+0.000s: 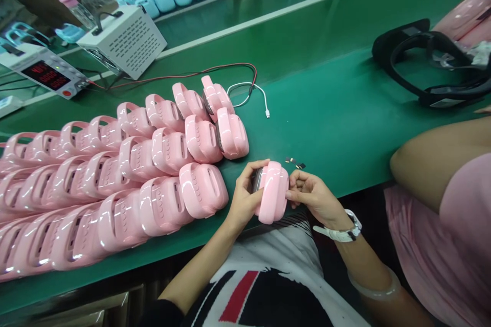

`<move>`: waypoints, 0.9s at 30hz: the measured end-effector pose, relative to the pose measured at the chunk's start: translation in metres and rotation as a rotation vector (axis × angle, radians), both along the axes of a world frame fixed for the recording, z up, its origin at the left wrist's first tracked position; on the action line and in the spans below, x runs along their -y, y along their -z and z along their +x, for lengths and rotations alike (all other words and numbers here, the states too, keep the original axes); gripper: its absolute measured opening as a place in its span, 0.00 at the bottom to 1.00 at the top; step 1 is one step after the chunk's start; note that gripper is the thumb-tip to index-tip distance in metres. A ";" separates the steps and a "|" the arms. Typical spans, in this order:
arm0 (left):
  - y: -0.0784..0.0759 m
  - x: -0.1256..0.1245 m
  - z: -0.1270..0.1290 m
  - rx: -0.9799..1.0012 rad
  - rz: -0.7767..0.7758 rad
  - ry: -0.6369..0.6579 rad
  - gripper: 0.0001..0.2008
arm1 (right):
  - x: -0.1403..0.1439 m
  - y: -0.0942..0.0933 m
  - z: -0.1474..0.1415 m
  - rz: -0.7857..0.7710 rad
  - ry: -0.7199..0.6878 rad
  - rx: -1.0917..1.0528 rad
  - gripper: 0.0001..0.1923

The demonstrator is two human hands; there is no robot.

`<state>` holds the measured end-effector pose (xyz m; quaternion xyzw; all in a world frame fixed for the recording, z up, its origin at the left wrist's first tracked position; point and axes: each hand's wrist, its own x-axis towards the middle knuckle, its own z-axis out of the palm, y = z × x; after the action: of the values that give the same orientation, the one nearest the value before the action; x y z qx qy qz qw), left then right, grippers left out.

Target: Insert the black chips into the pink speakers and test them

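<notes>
Pink handled casing (272, 194), lower centre of frame: grasped in left fingers (251, 168); right fingers (301, 196) curled at its edge, hold indiscernible.

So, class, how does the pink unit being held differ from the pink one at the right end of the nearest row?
The held unit is in the left grip, with the right grip at its side; the row unit rests on the green table, untouched. The held unit shows part of a dark face; the row unit shows none. Both are glossy pink with a broad band.
</notes>
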<state>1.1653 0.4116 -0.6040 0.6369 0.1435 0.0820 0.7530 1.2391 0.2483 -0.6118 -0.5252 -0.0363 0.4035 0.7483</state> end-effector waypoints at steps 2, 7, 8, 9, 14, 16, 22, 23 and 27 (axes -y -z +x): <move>0.001 0.001 0.000 0.004 -0.001 -0.004 0.20 | 0.004 -0.006 0.007 0.006 -0.066 0.058 0.18; -0.002 0.002 0.000 0.031 0.011 -0.008 0.19 | -0.032 -0.052 0.050 -0.074 -0.078 0.488 0.12; -0.004 0.002 0.001 0.036 0.026 -0.007 0.19 | -0.049 -0.063 0.060 -0.151 -0.082 0.584 0.12; -0.006 0.001 0.001 0.038 0.045 -0.005 0.19 | -0.068 -0.074 0.068 -0.237 -0.097 0.658 0.11; -0.014 -0.002 -0.001 0.021 0.153 -0.006 0.20 | -0.154 -0.096 0.092 -0.466 -0.226 0.721 0.19; -0.015 -0.004 -0.001 0.017 0.188 0.006 0.20 | -0.168 -0.095 0.092 -0.482 -0.285 0.668 0.25; -0.024 -0.004 -0.004 0.012 0.194 0.042 0.25 | -0.140 -0.089 0.074 -0.443 -0.218 0.500 0.25; -0.026 -0.004 -0.004 0.012 0.192 0.049 0.27 | -0.132 -0.088 0.072 -0.437 -0.187 0.487 0.25; -0.030 -0.007 -0.003 0.034 0.201 0.079 0.34 | -0.101 -0.080 0.070 -0.412 -0.097 0.466 0.27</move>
<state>1.1627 0.4185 -0.5744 0.7127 0.0965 0.0770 0.6905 1.3093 0.3492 -0.5313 -0.7417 -0.1492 0.3063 0.5778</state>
